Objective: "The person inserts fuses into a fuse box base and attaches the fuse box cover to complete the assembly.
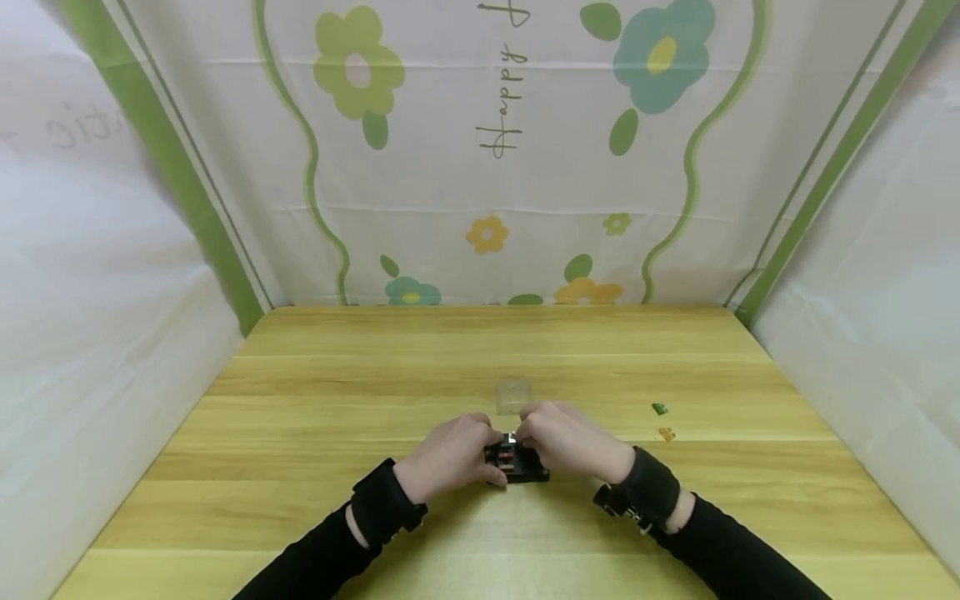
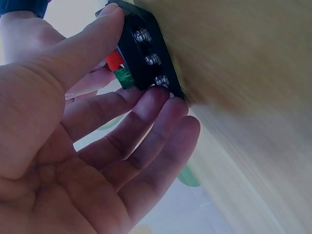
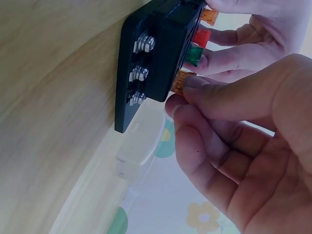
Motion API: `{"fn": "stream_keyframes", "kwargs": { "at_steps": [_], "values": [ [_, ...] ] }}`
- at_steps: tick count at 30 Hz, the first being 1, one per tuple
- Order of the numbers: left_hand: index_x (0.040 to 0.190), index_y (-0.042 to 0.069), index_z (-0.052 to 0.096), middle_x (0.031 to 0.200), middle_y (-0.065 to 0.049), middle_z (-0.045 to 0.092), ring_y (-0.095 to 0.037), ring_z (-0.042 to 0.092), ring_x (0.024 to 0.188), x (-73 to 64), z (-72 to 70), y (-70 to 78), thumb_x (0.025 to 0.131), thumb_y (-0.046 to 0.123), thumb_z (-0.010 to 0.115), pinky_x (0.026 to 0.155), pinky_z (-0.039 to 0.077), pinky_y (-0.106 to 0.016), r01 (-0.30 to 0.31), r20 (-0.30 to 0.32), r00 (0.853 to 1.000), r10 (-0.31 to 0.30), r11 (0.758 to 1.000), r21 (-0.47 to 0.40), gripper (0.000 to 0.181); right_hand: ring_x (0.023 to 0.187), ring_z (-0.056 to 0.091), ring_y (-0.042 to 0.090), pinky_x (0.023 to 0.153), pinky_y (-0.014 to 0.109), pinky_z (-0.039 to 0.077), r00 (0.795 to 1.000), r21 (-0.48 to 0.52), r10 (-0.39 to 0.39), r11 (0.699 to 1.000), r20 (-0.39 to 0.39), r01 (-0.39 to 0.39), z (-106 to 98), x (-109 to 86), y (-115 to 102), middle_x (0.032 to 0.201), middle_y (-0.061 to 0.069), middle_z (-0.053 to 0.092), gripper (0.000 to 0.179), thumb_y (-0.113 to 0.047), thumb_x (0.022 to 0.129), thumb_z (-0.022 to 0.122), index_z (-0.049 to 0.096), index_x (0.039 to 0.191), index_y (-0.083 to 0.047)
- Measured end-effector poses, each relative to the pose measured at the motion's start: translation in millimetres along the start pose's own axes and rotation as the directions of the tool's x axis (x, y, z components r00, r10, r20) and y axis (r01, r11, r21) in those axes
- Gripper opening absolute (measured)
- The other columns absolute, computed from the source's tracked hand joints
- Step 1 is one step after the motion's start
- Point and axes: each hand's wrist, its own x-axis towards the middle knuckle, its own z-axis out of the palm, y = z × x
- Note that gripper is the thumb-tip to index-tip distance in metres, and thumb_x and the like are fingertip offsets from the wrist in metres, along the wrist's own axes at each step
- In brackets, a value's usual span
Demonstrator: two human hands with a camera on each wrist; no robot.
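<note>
Okay so everything is hinging on one little spot: an orange fuse (image 3: 179,82) is sitting between the right hand (image 1: 573,437) and the black box (image 1: 534,472), which is lying on the table (image 1: 337,467) just below the middle of the head frame. Its inner end is reaching the box's face, but I'm not managing to tell how deep it's sitting. The fuse row is running up and down that frame, and in the right wrist view the orange one is showing at the lower end, just past a green fuse (image 3: 195,55) and a red fuse (image 3: 201,37).

Right hand's the nearer one: it's holding a narrow thumb-and-finger pinch on the orange fuse, the other fingers lying curled. Left hand (image 1: 453,450) is gripping the box from the left, thumb and fingertips bracing opposite edges. Both forearms are angling inward from the bottom of the frame. A clear cover (image 1: 514,396) is sitting just above the hands, while two loose fuses (image 1: 659,408) are lying off to the right.
</note>
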Motion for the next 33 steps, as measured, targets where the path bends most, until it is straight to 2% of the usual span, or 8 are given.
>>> {"fn": "stream_keyframes", "kwargs": {
  "at_steps": [10,18,27,33],
  "values": [
    [0.104,0.014,0.076,0.077,0.004,0.053,-0.007,0.042,0.063,-0.2,-0.4,-0.8,0.076,0.034,0.086,0.055,0.034,-0.021,-0.018,-0.008,1.000,0.018,1.000,0.005,0.036,0.057,0.033,0.005,0.051,0.018,0.031,1.000,-0.002,-0.023,1.000,-0.014,0.023,1.6,2.3,3.8,0.065,-0.011,0.039,0.025,0.010,0.080,0.070,0.074,0.072,-0.013],
    [0.094,0.016,0.073,0.075,0.008,0.048,-0.007,0.041,0.062,-0.7,-0.6,0.2,0.076,0.035,0.086,0.053,0.033,-0.021,-0.001,0.003,1.000,0.001,1.000,0.007,0.029,0.058,0.036,0.005,0.053,0.019,0.033,1.000,0.008,0.001,1.000,0.000,-0.001,2.0,2.6,3.6,0.065,-0.011,0.041,0.023,0.008,0.080,0.071,0.074,0.071,-0.013],
    [0.100,0.016,0.076,0.077,0.007,0.050,-0.007,0.042,0.062,-0.7,-2.0,1.6,0.076,0.035,0.085,0.054,0.033,-0.022,0.013,0.012,1.000,-0.013,1.000,0.011,0.033,0.058,0.037,0.005,0.052,0.019,0.033,1.000,0.011,0.014,1.000,0.006,-0.014,1.1,2.2,3.5,0.065,-0.011,0.041,0.023,0.008,0.081,0.070,0.074,0.072,-0.014],
    [0.096,0.015,0.074,0.077,0.006,0.050,-0.007,0.041,0.062,-1.0,-3.0,2.8,0.076,0.034,0.085,0.054,0.033,-0.022,0.011,0.012,1.000,-0.011,1.000,0.008,0.029,0.057,0.036,0.004,0.052,0.019,0.032,1.000,0.017,0.017,1.000,0.005,-0.017,-0.1,1.1,2.4,0.065,-0.011,0.041,0.024,0.008,0.081,0.070,0.074,0.072,-0.014]
  ]
}}
